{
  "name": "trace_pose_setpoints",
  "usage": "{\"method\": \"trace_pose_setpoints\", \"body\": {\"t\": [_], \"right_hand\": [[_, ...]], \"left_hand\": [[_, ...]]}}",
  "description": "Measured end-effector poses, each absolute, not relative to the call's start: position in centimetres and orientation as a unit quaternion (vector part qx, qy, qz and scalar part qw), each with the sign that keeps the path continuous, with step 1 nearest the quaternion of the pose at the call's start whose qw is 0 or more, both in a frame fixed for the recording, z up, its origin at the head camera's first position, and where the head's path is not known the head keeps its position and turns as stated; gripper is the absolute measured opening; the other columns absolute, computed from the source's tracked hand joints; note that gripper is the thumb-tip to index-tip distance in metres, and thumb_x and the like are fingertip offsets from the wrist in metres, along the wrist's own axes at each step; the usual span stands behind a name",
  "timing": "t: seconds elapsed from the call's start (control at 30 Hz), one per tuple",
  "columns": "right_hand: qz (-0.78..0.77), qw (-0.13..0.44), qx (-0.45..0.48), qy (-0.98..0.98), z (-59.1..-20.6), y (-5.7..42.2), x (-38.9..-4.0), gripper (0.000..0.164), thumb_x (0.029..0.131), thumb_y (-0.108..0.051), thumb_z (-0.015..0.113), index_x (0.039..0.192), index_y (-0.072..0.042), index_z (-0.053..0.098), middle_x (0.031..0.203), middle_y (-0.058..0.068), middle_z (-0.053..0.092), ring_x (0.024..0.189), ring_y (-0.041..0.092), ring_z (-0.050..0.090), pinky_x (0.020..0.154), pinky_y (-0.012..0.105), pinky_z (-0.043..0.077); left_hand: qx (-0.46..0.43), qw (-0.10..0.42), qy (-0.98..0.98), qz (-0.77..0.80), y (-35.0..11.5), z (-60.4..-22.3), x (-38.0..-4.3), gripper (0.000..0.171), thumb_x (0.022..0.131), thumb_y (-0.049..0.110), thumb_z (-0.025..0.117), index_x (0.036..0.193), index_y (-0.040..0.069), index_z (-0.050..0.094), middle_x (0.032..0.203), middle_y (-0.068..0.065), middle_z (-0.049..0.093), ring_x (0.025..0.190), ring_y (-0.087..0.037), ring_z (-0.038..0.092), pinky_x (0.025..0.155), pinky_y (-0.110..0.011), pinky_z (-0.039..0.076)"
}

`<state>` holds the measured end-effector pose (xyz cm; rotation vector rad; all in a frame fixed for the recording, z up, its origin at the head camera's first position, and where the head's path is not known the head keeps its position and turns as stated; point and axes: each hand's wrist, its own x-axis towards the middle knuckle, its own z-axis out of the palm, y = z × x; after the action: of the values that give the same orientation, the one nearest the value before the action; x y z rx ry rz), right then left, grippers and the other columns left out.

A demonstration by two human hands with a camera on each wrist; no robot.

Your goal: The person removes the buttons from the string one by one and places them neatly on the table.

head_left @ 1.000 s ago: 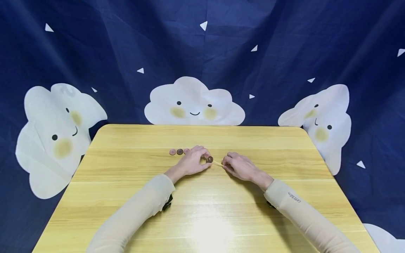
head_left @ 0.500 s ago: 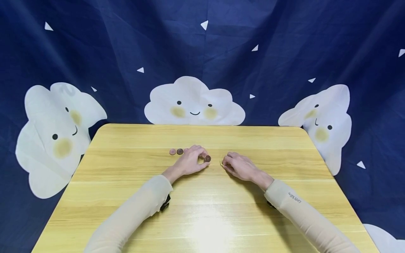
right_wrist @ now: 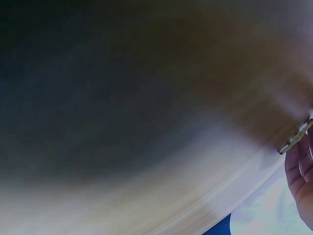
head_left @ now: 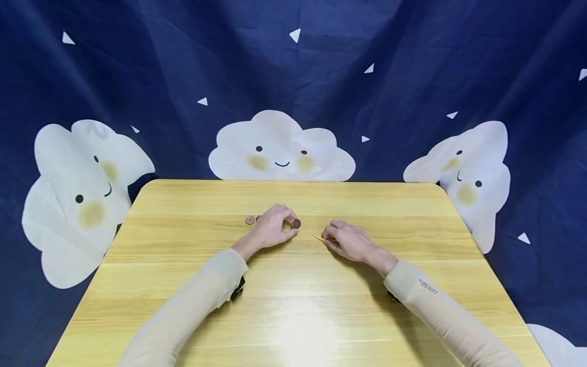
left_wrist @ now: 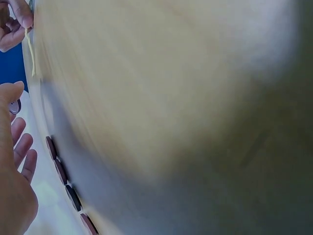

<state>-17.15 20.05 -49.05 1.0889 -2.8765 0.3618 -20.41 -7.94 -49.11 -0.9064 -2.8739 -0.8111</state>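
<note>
Between the thumb and a finger of my left hand (head_left: 269, 229) is a round dark brown button (head_left: 296, 224), held up on edge just over the table. My right hand (head_left: 349, 241) pinches a thin yellow cord (head_left: 314, 235), whose loose end sticks out leftward. A gap separates the cord's end from the button. Beyond the left hand, several flat buttons (left_wrist: 73, 198) lie in a row on the tabletop, partly hidden by that hand in the head view. The left wrist view shows the cord (left_wrist: 32, 54) hanging from the right fingers.
The light wooden table (head_left: 302, 285) has a rounded far edge. A dark blue curtain (head_left: 293, 76) with smiling white clouds hangs behind it. The right wrist view is mostly dark and blurred, with part of the hand at its right edge.
My left hand has drawn back to the left and slightly away with the button. The cord's end reached the button before; it swung upright, then back leftward, and is now apart. My right hand stays put.
</note>
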Motion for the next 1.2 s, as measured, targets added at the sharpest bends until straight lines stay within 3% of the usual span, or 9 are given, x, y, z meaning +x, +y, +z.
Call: {"method": "trace_pose_setpoints", "body": {"t": [0.6,1.2], "right_hand": [[0.127,0.019,0.354,-0.926,-48.7,19.9,-17.2,0.004,0.102,-0.023,0.070,0.099,-0.021,0.070,0.092,-0.006,0.062,0.079,0.008,0.055,0.066,0.025,0.049],[0.124,0.025,0.352,-0.928,-49.1,20.0,-17.2,0.004,0.101,-0.021,0.071,0.098,-0.022,0.070,0.090,-0.007,0.061,0.077,0.006,0.053,0.064,0.024,0.047]], "left_hand": [[-0.263,-0.002,-0.941,-0.210,-9.0,-49.3,-22.8,0.037,0.091,0.037,0.080,0.118,0.011,0.073,0.116,-0.005,0.070,0.114,-0.025,0.060,0.109,-0.044,0.049],[-0.254,-0.027,-0.941,-0.224,-9.1,-50.0,-23.3,0.033,0.094,0.038,0.078,0.117,0.014,0.076,0.120,-0.005,0.069,0.118,-0.025,0.057,0.108,-0.044,0.048]]}}
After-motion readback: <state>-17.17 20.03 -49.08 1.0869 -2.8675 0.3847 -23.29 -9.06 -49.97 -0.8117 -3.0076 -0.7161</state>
